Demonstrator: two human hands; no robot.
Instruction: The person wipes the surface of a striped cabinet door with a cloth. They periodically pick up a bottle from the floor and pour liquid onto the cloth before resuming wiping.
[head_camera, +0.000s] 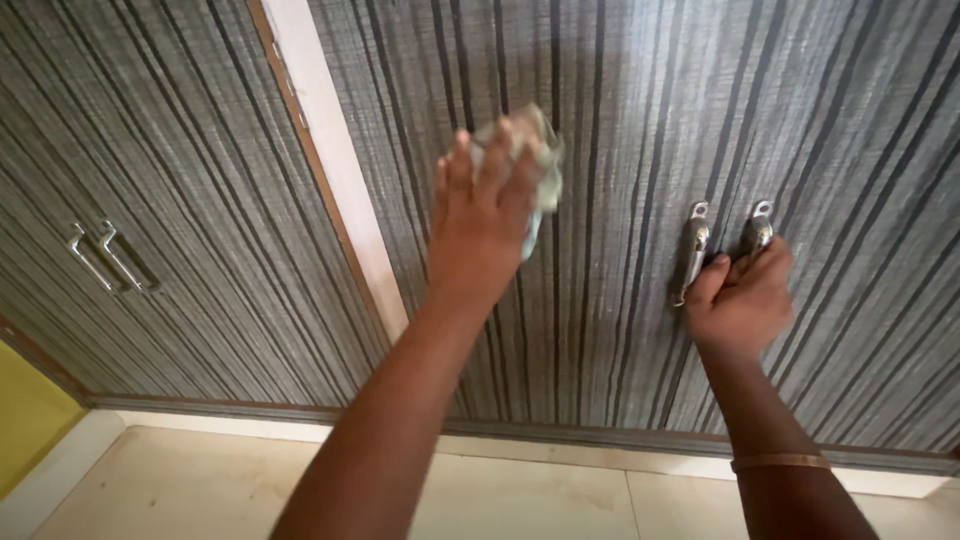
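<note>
We are pressing a crumpled pale cloth (535, 160) against a striped grey cabinet door (620, 120) with our left hand (485, 215), fingers spread over it — it looks soft, light, easily bunched — while our right hand (742, 300) is gripping a metal door handle (756, 235).

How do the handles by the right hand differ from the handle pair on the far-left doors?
The right hand grips one of the near handles; the far-left handles are untouched. The near handles look bigger and closer; the far-left ones smaller, farther off. The left hand presses a cloth between the pairs. Both pairs are shiny metal on striped doors.
</note>
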